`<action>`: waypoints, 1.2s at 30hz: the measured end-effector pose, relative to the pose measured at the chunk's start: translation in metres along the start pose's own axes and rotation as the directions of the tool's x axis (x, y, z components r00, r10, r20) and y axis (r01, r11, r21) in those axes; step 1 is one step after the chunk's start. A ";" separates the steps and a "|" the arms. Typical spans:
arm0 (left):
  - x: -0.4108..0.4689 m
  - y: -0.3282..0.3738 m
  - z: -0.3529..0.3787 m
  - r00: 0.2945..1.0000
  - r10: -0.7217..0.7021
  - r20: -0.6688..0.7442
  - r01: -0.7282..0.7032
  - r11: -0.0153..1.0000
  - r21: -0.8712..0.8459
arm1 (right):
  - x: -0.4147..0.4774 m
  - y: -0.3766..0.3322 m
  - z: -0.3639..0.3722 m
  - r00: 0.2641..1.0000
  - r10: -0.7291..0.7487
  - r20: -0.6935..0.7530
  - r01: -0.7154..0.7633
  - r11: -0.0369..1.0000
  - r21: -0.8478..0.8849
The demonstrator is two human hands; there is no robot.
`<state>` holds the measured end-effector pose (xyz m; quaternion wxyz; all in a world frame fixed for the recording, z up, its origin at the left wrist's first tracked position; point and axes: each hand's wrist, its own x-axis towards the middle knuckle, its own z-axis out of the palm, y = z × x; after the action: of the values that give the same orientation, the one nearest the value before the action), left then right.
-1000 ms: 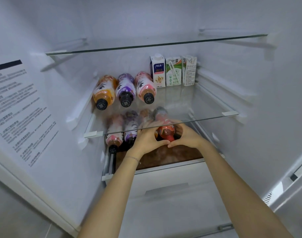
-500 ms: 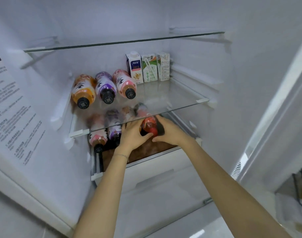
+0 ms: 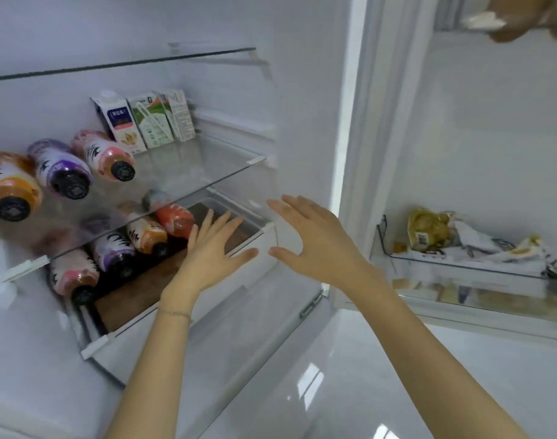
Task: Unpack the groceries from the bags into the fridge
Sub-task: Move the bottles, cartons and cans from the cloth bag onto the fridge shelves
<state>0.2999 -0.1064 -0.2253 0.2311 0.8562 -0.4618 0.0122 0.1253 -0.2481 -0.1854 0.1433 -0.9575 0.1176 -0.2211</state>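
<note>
In the head view, the left hand [image 3: 210,250] and right hand [image 3: 315,240] hovered before the fridge's lower shelf [image 3: 134,294], each grip slack, fingers spread straight, holding nothing. The red bottle [image 3: 174,218] lay on its side at the right end of the bottle row [image 3: 112,251] there, just beside the left hand.

No legible text on cartons [image 3: 150,125], bottles [image 3: 60,167].

Both bare forearms rise from the bottom edge toward the middle of the frame. The left hand [image 3: 211,248] is spread flat, fingers [image 3: 204,224] straight, a thin bracelet at its wrist. The right hand [image 3: 315,242], just beside it, is splayed, holding nothing.
</note>
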 end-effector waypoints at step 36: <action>-0.076 0.607 0.212 0.556 0.830 0.046 -0.787 0.543 -0.291 | -0.486 0.264 -0.308 0.570 0.709 -0.414 -0.813 0.561 -0.159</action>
<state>-0.2681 -0.4162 -0.1993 0.2573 0.5081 -0.8218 -0.0141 -0.4838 -0.4225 -0.1955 0.0421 -0.7717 0.5803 -0.2567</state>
